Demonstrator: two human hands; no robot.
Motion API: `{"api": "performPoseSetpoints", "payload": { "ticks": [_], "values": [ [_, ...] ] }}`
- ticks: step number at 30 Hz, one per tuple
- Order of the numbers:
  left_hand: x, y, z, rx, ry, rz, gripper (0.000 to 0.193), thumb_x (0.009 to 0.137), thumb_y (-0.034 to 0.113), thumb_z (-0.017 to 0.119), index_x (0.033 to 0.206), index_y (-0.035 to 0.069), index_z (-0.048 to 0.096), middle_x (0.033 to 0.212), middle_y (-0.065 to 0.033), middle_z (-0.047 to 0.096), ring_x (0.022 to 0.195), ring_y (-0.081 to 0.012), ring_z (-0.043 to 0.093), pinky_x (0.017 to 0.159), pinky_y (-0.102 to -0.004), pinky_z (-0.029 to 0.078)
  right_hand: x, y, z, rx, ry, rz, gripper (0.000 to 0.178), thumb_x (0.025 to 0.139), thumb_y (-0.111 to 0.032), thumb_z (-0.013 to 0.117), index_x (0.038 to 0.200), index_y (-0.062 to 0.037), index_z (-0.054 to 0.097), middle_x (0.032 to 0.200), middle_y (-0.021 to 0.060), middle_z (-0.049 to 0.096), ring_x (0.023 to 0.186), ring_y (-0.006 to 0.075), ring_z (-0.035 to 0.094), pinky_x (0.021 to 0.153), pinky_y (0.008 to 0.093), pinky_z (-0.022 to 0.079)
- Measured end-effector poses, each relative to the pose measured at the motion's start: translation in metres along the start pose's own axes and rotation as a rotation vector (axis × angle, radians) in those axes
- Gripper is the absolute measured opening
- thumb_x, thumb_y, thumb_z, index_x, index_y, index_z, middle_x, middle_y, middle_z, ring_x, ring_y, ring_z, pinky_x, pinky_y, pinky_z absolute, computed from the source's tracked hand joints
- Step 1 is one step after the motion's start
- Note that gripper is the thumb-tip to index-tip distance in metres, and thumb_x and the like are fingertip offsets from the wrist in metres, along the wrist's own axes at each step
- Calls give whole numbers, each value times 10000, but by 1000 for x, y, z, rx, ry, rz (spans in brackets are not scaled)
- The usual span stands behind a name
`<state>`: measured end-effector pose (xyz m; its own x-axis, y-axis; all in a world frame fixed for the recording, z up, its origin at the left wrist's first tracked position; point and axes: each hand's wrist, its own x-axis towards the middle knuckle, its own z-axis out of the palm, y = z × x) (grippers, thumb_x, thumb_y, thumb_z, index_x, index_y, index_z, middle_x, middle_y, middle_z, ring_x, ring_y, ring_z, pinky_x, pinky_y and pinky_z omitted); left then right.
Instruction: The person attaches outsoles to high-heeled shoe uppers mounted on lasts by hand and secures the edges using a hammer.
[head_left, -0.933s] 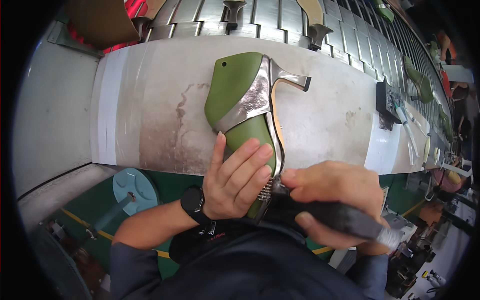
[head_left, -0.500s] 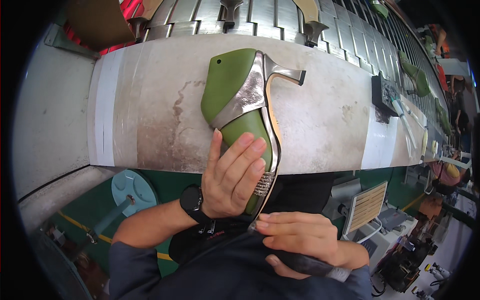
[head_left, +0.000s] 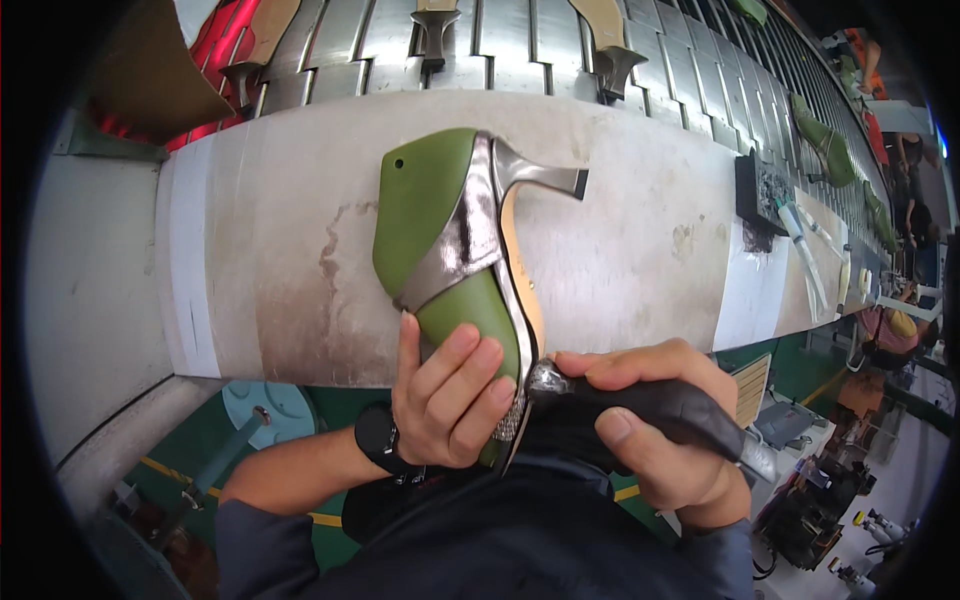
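A silver high-heeled shoe with a tan sole lies on its side on a green shoe last, its heel pointing right. Shiny stones trim the strap near the toe. My left hand, a black watch at its wrist, is closed over the front of the last, pressing the shoe from the left. In my right hand is a black-handled tool, gripped along its handle. Its rounded silver metal head meets the sole edge near the toe; the exact contact is partly hidden.
Under the shoe is a stained, pale worktable. Beyond it runs a metal slatted conveyor carrying more heeled shoes. A black box and white-and-green tubes are at the table's right. A blue round stool stands lower left.
My right hand has risen and turned, bringing the tool's metal head up along the sole edge. The shoe and my left hand sit slightly lower and further left in view.
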<state>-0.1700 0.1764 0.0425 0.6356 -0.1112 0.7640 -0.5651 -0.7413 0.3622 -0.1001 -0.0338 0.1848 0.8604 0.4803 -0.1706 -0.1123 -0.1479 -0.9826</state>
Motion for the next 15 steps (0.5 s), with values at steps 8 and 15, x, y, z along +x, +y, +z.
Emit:
{"api": "performPoseSetpoints", "payload": {
  "ticks": [8,15],
  "values": [
    [-6,-8,-4,27,-104,74,741,916,368,848,1444,40,445,1407,-198,541,1391,-420,539,1177,-766,363,64,-6,-24,107,-112,227,214,960,10,719,1167,63,696,1163,180,788,1035,171,748,924,315,597],
    [-14,-3,2,21,0,-32,336,1027,221,677,1341,168,568,1360,-35,621,1357,-256,595,1219,-741,346,80,-6,-11,54,-122,207,230,954,-8,747,1175,39,700,1164,169,791,1043,167,755,921,314,606]
  ]
}}
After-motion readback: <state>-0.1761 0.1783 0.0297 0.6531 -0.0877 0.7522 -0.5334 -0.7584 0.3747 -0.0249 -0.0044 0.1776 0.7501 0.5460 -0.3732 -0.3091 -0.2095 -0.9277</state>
